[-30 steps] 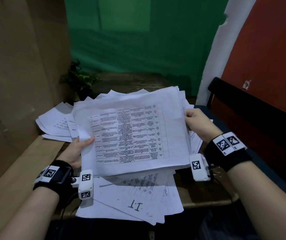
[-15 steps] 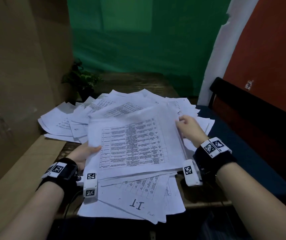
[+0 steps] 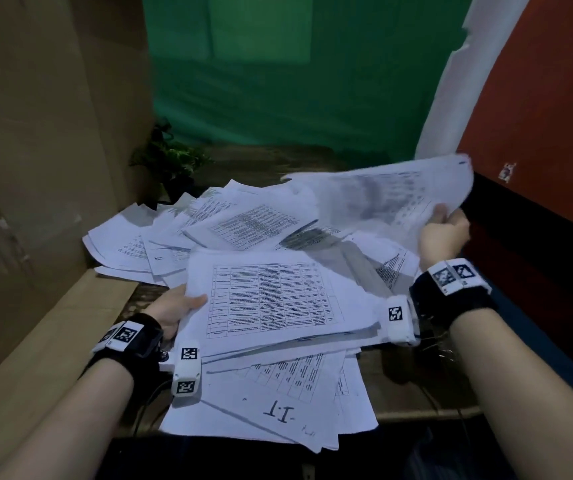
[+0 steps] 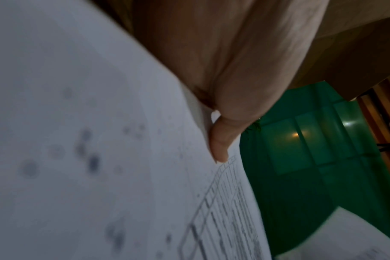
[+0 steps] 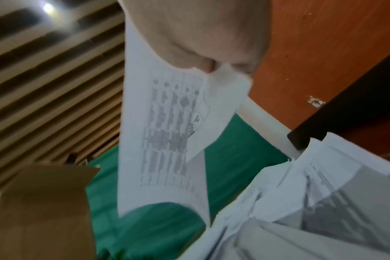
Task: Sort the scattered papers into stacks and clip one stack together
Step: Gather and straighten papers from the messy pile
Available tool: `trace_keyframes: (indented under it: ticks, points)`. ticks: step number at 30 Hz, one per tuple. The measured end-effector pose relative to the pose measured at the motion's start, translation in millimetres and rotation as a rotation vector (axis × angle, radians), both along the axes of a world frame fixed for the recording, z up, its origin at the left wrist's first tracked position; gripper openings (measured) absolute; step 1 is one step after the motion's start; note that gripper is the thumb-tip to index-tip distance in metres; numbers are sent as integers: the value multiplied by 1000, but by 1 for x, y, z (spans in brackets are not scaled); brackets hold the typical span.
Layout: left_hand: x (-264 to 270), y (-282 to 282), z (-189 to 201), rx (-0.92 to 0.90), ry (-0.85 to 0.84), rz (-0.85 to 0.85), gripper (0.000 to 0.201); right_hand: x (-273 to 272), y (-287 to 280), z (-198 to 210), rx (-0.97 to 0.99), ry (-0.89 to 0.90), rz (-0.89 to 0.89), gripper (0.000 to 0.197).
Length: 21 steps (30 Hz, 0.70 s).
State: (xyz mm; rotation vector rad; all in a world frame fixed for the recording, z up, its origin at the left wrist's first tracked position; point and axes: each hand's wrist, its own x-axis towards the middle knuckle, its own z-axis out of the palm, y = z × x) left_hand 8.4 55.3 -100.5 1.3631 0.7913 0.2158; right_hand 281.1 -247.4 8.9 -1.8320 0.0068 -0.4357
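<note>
Matt white printed paper sheets [image 3: 271, 299], worn rough wooden table [image 3: 403, 386], matt brown cardboard [image 3: 35, 168].

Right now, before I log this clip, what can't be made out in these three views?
- Print on the lifted sheet: motion-blurred in the head and right wrist views.
- Left hand: fingers hidden under the held stack in the head view; only the thumb shows in the left wrist view.
- Right hand: fingertips hidden behind the sheet.
- A clip: none visible; the scattered papers may cover it.
</note>
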Motion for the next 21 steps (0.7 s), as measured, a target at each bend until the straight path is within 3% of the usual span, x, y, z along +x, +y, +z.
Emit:
trace_keyframes:
  ticks: [3,5,8,10,12,15,19,21]
  points:
    - [-2,3,-1,15,36,7,36,12,2,-1,417,110,99,28]
    - [-3,0,2,4,47,2,35,8,8,-12,429,257,234,15]
    - [-5,-6,9,-49,30,30,35,-8,23,-40,254,518,599,13]
    - [-5,-9,7,-103,-22,81,38,-18,34,-55,20,611,724,31]
    - [-4,-10,8,-169,-100,136,42,-29,39,-60,-279,635,794,35]
    - [-4,-10,11,-237,-58,204,63,-38,37,-59,-590,566,819,24]
    - [-2,-3,8,-257,-42,181,76,-30,34,-65,-902,478,808,45]
    - [-3,0,6,-261,-67,149,78,-26,33,-68,-958,470,819,42]
